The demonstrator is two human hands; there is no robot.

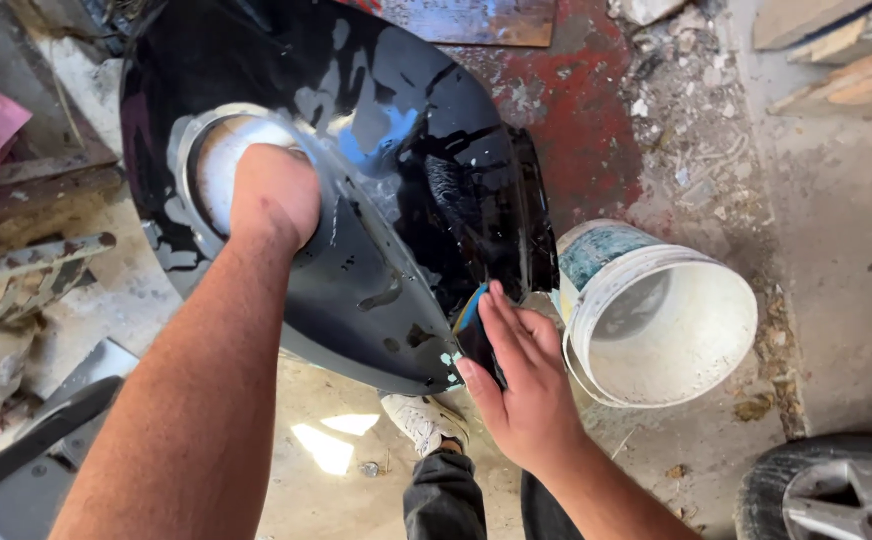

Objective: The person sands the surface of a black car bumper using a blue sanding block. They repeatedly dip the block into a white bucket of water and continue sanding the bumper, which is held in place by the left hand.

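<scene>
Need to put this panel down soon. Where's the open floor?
Bare concrete lies right of the white bucket, above the tyre. A small sunlit patch sits below the black panel, by the shoe. Left side is crowded with scrap metal; rubble up top.

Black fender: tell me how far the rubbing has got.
Done: most of the fender is wet and glossy. In hand: left hand braces in the round opening; right hand presses a blue pad on the lower edge. Left: pale specks there.

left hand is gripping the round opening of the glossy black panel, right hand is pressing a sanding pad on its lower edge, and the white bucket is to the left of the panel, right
Not quite. The head view shows the white bucket to the right of the black panel, beside the right hand. The left hand and pad are as you say.
</scene>
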